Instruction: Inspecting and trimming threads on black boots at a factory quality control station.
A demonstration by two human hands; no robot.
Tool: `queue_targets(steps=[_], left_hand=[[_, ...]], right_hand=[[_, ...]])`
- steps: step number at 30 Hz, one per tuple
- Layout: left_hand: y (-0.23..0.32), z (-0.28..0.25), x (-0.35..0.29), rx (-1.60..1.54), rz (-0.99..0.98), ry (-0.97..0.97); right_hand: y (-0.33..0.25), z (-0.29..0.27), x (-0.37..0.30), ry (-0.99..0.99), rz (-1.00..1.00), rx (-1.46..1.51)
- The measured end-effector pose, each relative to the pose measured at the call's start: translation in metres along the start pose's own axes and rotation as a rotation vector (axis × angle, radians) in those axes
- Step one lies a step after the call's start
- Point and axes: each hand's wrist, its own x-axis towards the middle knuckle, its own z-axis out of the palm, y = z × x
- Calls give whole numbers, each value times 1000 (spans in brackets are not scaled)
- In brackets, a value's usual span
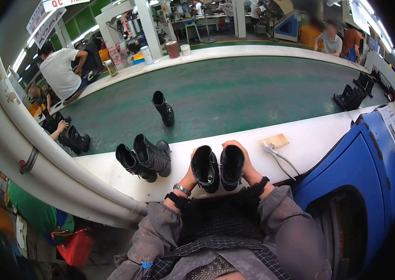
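Two black boots, upright with their open tops toward me, are held side by side over the near white ledge. My left hand [188,180] is closed round the outer side of the left boot [204,163]. Round the outer side of the right boot [231,164] wraps my right hand [249,170]. The boots hide most of my fingers. Left of them, more black boots [153,156] stand on the ledge. To the right lie metal pincers [279,160], their head by a tan pad [275,141].
Beyond the ledge runs a green belt [235,93] with a single black boot [163,109] on it. Other black boots [349,97] stand at its right end, more at its left. A blue machine [346,163] borders my right, thick pale pipes [53,158] my left.
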Motion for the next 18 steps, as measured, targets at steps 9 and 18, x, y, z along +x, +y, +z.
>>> queue_targets(steps=[9, 18], left_hand=[[82, 0, -74, -473, -405, 206], [92, -6, -41, -49, -226, -97]], right_hand=[[-61, 9, -102, 278, 280, 139], [-59, 5, -82, 30, 52, -403]])
